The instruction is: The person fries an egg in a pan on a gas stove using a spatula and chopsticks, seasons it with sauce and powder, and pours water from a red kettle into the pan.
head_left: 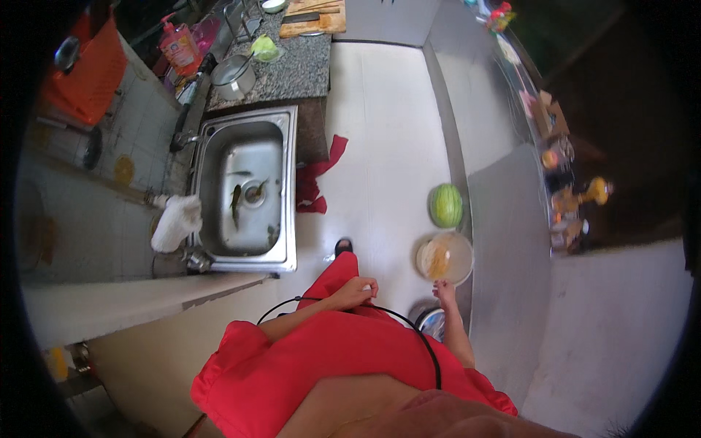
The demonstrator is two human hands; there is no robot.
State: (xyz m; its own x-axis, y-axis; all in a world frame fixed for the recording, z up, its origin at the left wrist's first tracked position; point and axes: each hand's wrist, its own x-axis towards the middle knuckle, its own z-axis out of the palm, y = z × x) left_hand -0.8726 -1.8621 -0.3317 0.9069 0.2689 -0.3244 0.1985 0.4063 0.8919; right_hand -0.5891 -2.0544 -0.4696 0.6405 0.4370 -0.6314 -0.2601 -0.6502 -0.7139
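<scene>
My left hand (354, 293) is in front of my red garment, its fingers loosely curled and nothing seen in them. On the right, my right hand (444, 294) hangs with bent fingers and appears to hold nothing. In the picture its fingertips meet the near rim of a translucent round tub (459, 258) on the floor; whether they touch it I cannot tell. Inside the tub is something yellowish (438, 260). A green striped watermelon (446, 206) lies just beyond. Partly hidden by my right forearm is a dark round container (432, 323).
At left, a steel sink (292, 191) contains dark scraps (235, 206). A pot (233, 78), cabbage piece (265, 48), and cutting board (332, 22) with a cleaver (300, 17) are on the granite counter (296, 74). Red cloth (309, 186) hangs beside the sink. A black cable (421, 336) crosses my front.
</scene>
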